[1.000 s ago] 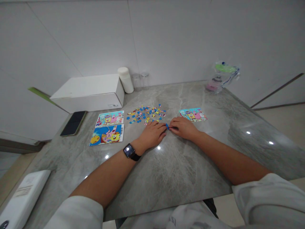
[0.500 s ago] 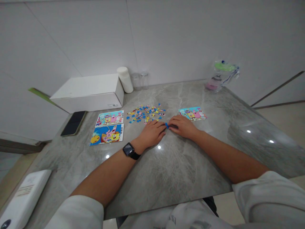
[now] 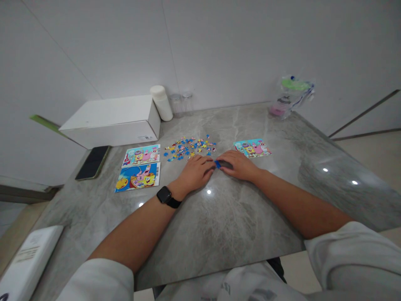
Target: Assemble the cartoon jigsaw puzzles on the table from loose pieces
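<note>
Small blue jigsaw pieces (image 3: 217, 164) sit between my fingertips, low over the grey table; whether they are joined is too small to tell. My left hand (image 3: 196, 172), with a black watch on its wrist, pinches them from the left. From the right, my right hand (image 3: 238, 164) closes thumb and fingers on the same pieces. A loose heap of colourful jigsaw pieces (image 3: 189, 147) lies just beyond my left hand. Behind my right hand is a cartoon picture card (image 3: 253, 147), its near edge partly covered by the hand.
Two more cartoon cards, an upper one (image 3: 142, 155) and a lower one (image 3: 138, 176), lie left of the heap. A phone (image 3: 93, 163), a white box (image 3: 109, 121), a white bottle (image 3: 162, 103), clear jars (image 3: 187, 103) and a plastic bag (image 3: 290, 97) stand farther out. A white device (image 3: 33, 259) is near left.
My hands stay together on the blue pieces, with more blue now showing between the fingertips. The view has shifted slightly, moving the scene a little left and up.
</note>
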`<action>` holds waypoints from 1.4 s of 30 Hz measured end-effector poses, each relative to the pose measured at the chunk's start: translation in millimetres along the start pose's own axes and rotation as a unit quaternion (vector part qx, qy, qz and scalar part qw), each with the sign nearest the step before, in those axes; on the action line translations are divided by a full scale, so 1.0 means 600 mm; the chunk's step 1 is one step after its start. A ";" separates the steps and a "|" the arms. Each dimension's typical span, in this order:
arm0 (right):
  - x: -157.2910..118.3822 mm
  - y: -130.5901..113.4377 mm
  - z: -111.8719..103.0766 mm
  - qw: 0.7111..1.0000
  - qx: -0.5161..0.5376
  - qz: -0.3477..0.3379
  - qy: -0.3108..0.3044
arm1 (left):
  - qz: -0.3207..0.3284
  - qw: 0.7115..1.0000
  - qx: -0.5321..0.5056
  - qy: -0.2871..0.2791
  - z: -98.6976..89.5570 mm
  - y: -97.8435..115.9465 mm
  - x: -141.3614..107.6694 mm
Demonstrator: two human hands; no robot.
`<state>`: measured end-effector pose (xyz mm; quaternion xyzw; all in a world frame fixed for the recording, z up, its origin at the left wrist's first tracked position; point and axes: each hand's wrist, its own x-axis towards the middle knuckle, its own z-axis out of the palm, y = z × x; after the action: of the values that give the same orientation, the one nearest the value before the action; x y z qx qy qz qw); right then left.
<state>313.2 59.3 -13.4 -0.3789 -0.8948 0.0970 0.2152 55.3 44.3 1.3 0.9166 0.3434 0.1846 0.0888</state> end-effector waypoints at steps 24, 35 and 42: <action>0.004 0.011 0.018 0.998 0.055 -0.026 0.006 | 0.009 1.000 -0.002 -0.016 -0.003 0.002 -0.002; 0.005 0.014 0.022 0.998 0.057 -0.018 0.007 | -0.007 0.999 -0.025 0.028 -0.004 -0.006 -0.003; 0.006 0.003 0.010 1.000 0.024 -0.007 -0.002 | -0.128 0.968 -0.059 0.208 -0.013 -0.035 -0.002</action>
<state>309.6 62.8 -18.1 -0.3669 -0.8955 0.1174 0.2227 38.5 59.5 1.8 0.7996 0.4572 0.3781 0.0928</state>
